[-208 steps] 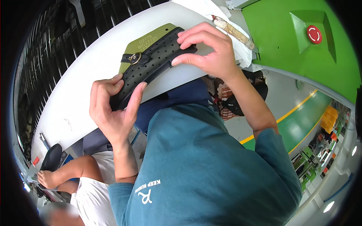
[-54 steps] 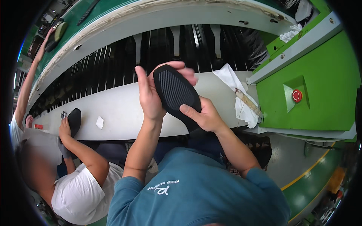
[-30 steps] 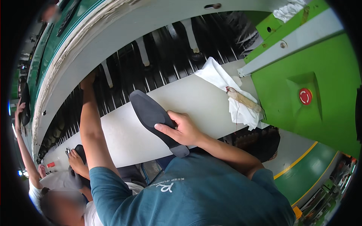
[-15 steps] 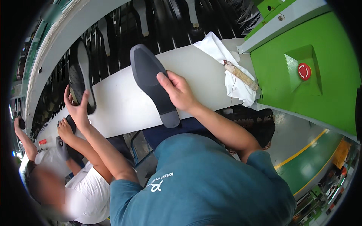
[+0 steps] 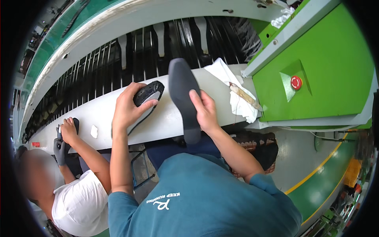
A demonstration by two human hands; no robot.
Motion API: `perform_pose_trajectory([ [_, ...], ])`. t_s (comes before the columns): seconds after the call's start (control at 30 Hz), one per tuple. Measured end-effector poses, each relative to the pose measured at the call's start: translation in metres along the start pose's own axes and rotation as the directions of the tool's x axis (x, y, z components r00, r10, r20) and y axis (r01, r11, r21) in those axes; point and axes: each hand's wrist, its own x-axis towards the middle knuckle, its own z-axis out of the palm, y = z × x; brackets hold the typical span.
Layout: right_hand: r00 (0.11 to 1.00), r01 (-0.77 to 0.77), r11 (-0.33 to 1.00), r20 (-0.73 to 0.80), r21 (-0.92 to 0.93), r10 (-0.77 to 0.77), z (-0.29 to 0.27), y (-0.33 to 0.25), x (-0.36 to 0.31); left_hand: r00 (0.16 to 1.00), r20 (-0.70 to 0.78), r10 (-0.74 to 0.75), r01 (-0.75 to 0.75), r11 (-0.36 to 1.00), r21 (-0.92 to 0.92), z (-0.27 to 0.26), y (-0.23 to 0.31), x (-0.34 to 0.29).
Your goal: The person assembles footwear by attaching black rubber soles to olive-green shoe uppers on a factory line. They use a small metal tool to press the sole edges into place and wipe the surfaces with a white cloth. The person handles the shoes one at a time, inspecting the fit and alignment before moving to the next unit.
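My right hand [image 5: 205,110] is closed on a long dark shoe sole [image 5: 182,91]. The thumb lies across its face, and the toe end points away from me while the heel end hangs over the near edge of the white ledge [image 5: 215,85]. Closed as well, my left hand [image 5: 128,104] grips a black shoe upper [image 5: 148,91] with a grey underside. Its fingers go round the far side and its thumb presses on the grey face. The upper's lower part is partly hidden by the hand. Sole and upper are side by side, slightly apart, above the ledge.
Beyond the ledge, a rod conveyor [image 5: 138,51] carries several grey-faced shoe pieces. A white cloth [image 5: 223,70] and a tape-wrapped stick [image 5: 245,96] lie at the right, beside a green machine housing [image 5: 327,79] with a red stop button [image 5: 296,83]. At left a co-worker [image 5: 81,197] handles a dark piece.
My left hand has brought the shoe upper from the conveyor at the left toward the sole and turned it. The sole is still in my right hand. The view has shifted.
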Motion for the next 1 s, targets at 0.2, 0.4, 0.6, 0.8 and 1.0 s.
perform_pose_trajectory([
  [0.2, 0.995, 0.097, 0.994, 0.031, 0.040, -0.098, 0.012, -0.051, -0.020, 0.877, -0.478, -0.040, -0.273, 0.778, -0.566, -0.012, 0.062, -0.021],
  [0.4, 0.967, 0.253, 0.966, 0.046, -0.045, -0.251, 0.012, -0.070, -0.037, 0.821, -0.549, 0.158, -0.442, 0.784, -0.436, 0.018, 0.067, -0.025],
  [0.6, 0.965, 0.250, 0.968, 0.091, -0.016, -0.248, 0.001, -0.069, -0.051, 0.881, -0.473, 0.024, -0.413, 0.528, -0.742, 0.007, 0.092, -0.028],
  [0.8, 0.952, 0.247, 0.968, 0.177, 0.044, -0.251, 0.010, -0.073, -0.061, 0.915, -0.404, 0.000, -0.355, 0.477, -0.804, -0.007, 0.097, -0.032],
  [1.0, 0.923, 0.256, 0.966, 0.289, 0.027, -0.253, 0.010, -0.074, -0.068, 0.881, -0.460, 0.110, -0.438, 0.557, -0.706, -0.001, 0.095, -0.037],
])
